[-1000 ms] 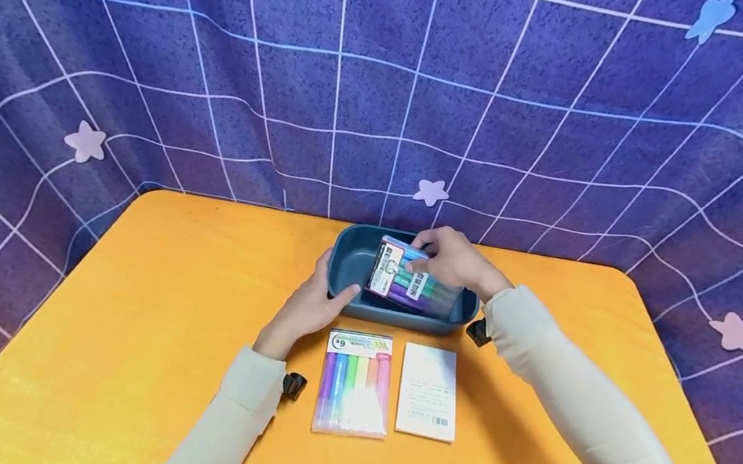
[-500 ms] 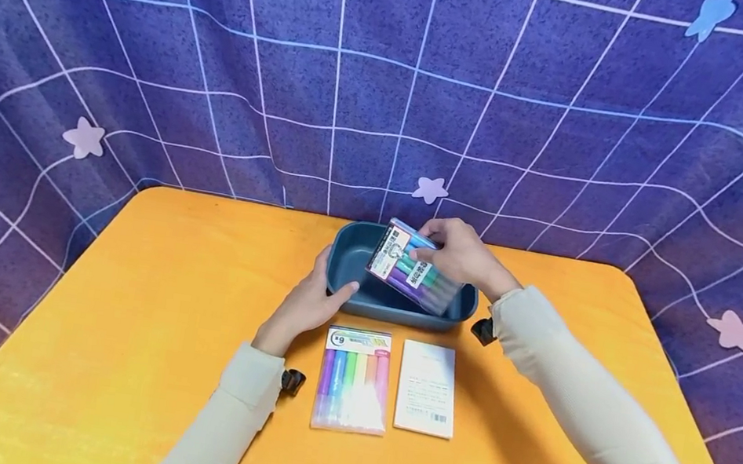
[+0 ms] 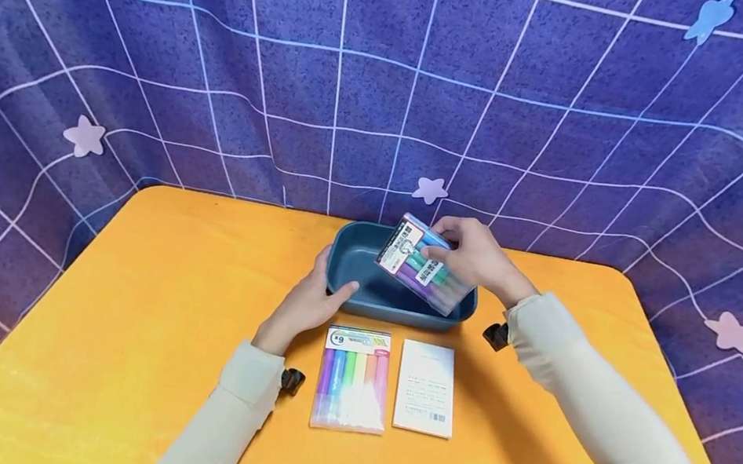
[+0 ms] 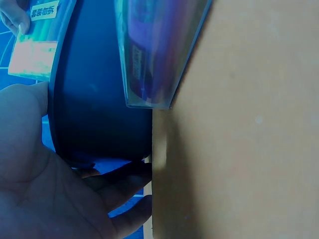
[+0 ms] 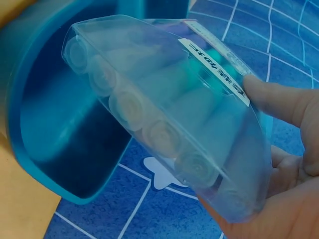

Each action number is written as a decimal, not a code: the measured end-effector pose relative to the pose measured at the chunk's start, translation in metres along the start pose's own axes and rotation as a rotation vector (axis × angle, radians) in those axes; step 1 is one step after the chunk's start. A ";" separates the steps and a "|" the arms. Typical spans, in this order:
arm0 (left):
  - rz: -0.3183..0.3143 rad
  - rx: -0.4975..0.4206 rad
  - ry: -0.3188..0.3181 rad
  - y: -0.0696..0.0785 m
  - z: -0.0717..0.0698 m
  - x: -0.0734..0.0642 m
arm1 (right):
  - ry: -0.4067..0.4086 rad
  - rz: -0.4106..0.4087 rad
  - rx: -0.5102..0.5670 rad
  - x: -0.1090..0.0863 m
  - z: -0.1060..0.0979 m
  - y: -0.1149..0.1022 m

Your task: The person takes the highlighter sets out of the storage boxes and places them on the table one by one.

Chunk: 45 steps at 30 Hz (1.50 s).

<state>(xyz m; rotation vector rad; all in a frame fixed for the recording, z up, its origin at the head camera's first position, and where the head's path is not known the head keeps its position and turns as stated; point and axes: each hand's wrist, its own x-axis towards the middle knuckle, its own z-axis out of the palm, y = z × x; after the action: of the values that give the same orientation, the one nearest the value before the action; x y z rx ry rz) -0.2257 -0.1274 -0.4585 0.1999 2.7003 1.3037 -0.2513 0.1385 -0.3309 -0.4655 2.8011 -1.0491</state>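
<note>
A dark blue plastic bin [image 3: 395,315] stands near the table's back edge. My left hand [image 3: 306,304] holds its left end, thumb at the rim and fingers round the outside; the left wrist view shows this thumb against the bin wall [image 4: 99,89]. Over the bin's right part, my right hand [image 3: 475,258] pinches a clear pack of coloured markers [image 3: 411,257] by its far right edge. The pack is tilted, label towards the upper left. In the right wrist view the round ends of several markers show through the clear pack [image 5: 164,94].
In front of the bin lie a second clear pack of thick coloured markers [image 3: 353,388] and, to its right, a white printed pad or booklet [image 3: 426,389]. A yellow cloth covers the table [image 3: 172,331]. A blue gridded curtain [image 3: 293,78] hangs behind.
My right hand has lifted the marker pack slightly up and to the right, tilting it more. My left hand has stayed on the bin.
</note>
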 end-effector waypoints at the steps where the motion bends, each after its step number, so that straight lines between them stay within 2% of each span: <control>1: -0.002 -0.001 -0.001 0.000 0.000 0.000 | 0.001 0.002 0.008 -0.001 -0.001 0.000; 13: 0.022 -0.015 0.009 0.001 -0.001 -0.001 | 0.011 -0.010 0.019 -0.011 -0.007 0.006; 27: 0.000 -0.016 -0.005 0.000 0.000 0.001 | 0.061 -0.006 0.082 -0.027 -0.010 0.016; 36: 0.029 -0.026 0.003 0.000 -0.001 -0.001 | 0.083 0.008 0.092 -0.034 -0.014 0.022; 45: 0.028 -0.020 -0.002 -0.001 0.000 0.000 | 0.085 0.033 0.135 -0.044 -0.019 0.028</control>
<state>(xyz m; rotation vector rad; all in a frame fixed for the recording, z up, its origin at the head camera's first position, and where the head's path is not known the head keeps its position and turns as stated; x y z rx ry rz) -0.2254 -0.1282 -0.4588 0.2384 2.6912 1.3365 -0.2205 0.1845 -0.3348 -0.3660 2.7760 -1.2690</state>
